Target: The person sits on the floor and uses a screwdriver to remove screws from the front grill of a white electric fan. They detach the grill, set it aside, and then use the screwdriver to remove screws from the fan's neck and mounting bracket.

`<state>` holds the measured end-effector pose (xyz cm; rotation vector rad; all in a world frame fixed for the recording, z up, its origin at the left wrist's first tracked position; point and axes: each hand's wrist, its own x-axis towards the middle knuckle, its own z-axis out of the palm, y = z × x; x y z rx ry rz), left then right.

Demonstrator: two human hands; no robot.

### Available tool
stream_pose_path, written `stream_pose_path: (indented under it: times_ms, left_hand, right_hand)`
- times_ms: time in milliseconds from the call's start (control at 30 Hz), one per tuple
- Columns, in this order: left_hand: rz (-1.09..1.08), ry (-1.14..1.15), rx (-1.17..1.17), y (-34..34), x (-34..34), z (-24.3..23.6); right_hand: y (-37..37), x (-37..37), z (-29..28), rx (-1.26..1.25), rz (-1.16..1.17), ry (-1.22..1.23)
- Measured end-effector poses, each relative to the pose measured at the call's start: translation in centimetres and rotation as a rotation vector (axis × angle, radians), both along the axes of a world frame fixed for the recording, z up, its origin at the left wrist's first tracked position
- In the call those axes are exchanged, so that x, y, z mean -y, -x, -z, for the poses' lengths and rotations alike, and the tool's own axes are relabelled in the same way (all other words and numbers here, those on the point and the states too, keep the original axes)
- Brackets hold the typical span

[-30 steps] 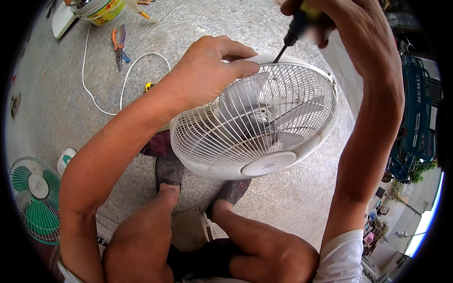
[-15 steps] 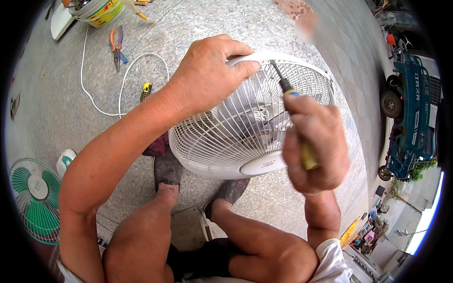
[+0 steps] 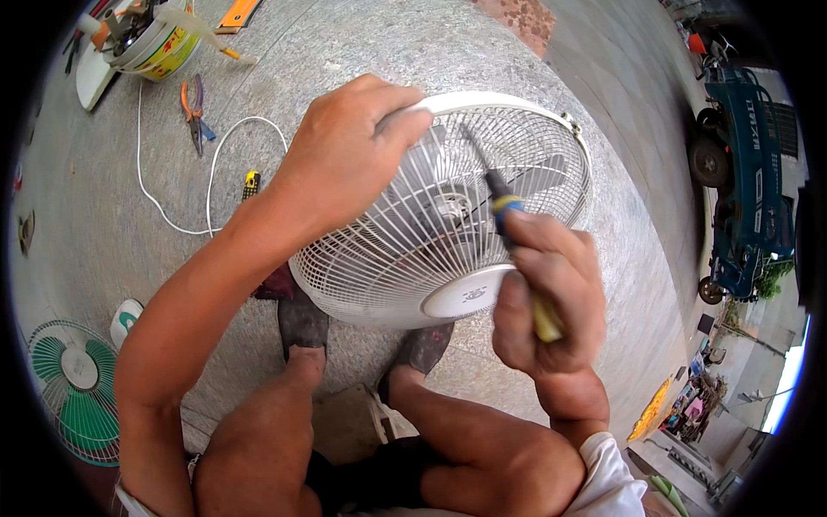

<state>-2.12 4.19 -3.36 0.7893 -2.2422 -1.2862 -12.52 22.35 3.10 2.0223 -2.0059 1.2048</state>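
Observation:
A fan head [image 3: 413,241] in a white wire guard tilts between my feet, with its round white centre cap [image 3: 465,291] toward me. My left hand [image 3: 353,142] grips the top of the guard's white rim, thumb on the near side and fingers over the far side. A screwdriver [image 3: 504,200] with a yellow and blue handle is wrapped in my right hand [image 3: 556,293]. Its dark shaft slants up and left over the guard wires, tip just below the rim; I cannot tell whether it touches. On the rim's right side sits a small clip [image 3: 570,123].
Pliers [image 3: 195,112], a white cord [image 3: 142,172] and a yellow-black tool [image 3: 251,183] lie on the stone floor at left. Beyond them stands a tool bucket [image 3: 164,52]. A green-bladed fan [image 3: 77,379] is at lower left, a blue truck [image 3: 749,181] at far right.
The screwdriver tip has left the rim's edge and now lies slightly lower, over the wires. The rim clip has come into clear sight. My left hand keeps its grip; the whole view has shifted.

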Motion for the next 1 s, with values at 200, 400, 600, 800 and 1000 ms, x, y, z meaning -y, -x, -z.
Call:
stream_pose_path:
  times_ms: [200, 400, 600, 800, 1000]
  left_hand:
    - [0.082, 0.209, 0.062, -1.0, -1.5, -0.3]
    - [0.117, 0.125, 0.160, -1.0, -1.6, -0.4]
    - [0.111, 0.081, 0.212, -1.0, -1.9, -1.2]
    - [0.101, 0.032, 0.170, -1.2, -1.8, -0.7]
    - [0.120, 0.037, 0.172, -1.5, -1.1, -0.5]
  right_hand:
    - [1.8, -0.9, -0.8, 0.296, 0.258, 0.238]
    - [8.7, -2.9, -2.8, 0.431, 0.716, 0.510]
    - [13.9, -2.1, 2.1, 0.478, 0.719, -0.266]
    - [15.5, -1.1, 3.6, 0.540, 0.581, -0.509]
    - [17.5, -0.6, 3.8, 0.476, 0.516, -0.615]
